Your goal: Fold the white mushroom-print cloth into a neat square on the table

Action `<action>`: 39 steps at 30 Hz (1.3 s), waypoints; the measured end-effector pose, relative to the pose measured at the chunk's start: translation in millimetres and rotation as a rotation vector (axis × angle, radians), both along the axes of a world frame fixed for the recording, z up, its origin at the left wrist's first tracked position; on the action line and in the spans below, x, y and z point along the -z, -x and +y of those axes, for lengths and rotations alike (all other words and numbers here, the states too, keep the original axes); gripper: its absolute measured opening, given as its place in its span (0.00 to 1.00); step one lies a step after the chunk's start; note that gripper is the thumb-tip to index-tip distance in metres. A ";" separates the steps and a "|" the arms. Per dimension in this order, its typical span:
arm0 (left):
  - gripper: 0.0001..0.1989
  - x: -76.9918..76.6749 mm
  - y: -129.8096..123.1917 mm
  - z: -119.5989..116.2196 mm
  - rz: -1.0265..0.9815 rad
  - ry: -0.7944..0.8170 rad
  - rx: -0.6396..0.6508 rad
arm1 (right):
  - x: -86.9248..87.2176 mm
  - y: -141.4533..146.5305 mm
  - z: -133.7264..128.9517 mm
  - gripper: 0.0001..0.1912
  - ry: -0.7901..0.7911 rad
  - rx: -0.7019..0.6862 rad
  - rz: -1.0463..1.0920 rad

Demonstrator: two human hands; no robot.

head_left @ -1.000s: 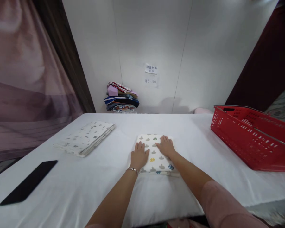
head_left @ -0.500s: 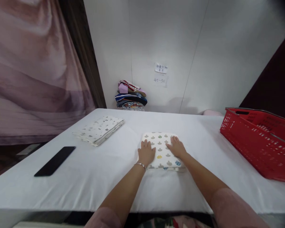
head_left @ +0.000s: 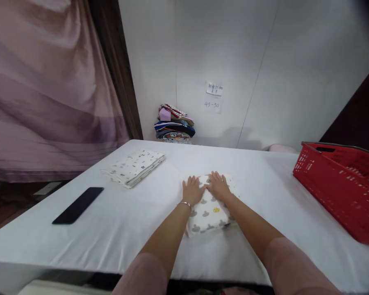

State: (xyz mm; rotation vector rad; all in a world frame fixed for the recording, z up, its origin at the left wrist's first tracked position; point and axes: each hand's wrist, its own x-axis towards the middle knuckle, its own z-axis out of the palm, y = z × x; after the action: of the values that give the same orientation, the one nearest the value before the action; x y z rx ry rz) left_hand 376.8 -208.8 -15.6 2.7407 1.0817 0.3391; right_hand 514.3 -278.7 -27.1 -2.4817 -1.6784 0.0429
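A folded white cloth (head_left: 207,215) printed with grey mushroom shapes and a yellow one lies on the white-covered table, slightly turned. My left hand (head_left: 193,191) rests flat on its far left part, fingers spread, a bracelet at the wrist. On the far middle of the same cloth lies my right hand (head_left: 218,186), palm down with fingers spread. The two thumbs almost meet. Both forearms cover parts of the cloth's sides.
Another folded white cloth (head_left: 135,167) with small dark prints lies at the left. Nearer stands out a flat black phone-like slab (head_left: 78,205). A red plastic basket (head_left: 335,186) sits at the right. Behind the table (head_left: 135,229) rises a pile of folded fabrics (head_left: 175,123) by the wall.
My hands have moved closer together toward the cloth's far edge. The cloth has turned a little and its near edge sits closer to me. The view has shifted slightly left.
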 end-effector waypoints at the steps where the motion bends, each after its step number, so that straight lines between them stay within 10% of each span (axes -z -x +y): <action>1: 0.29 7.0 -1.8 3.6 0.004 0.024 -0.014 | 3.9 -3.3 1.3 0.34 0.020 0.025 0.029; 6: 0.30 28.9 -1.4 8.9 -0.031 0.005 -0.032 | 11.4 -15.7 2.0 0.36 0.035 0.033 0.098; 17: 0.31 26.8 -0.8 4.7 -0.028 -0.004 -0.044 | 16.0 -46.8 -26.4 0.37 0.048 0.100 0.061; 28: 0.31 23.3 -0.3 3.4 -0.027 0.016 -0.056 | -9.9 -25.0 -37.9 0.35 0.018 0.075 0.070; 39: 0.30 24.4 -0.4 7.0 -0.048 0.023 -0.052 | 2.8 -2.4 -75.6 0.31 0.000 0.003 0.171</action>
State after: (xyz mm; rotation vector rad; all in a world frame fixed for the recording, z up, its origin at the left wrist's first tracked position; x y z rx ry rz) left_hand 377.2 -201.8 -40.0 2.6744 1.1384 0.3956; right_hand 516.7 -354.3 -29.9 -2.4038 -1.6051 0.2468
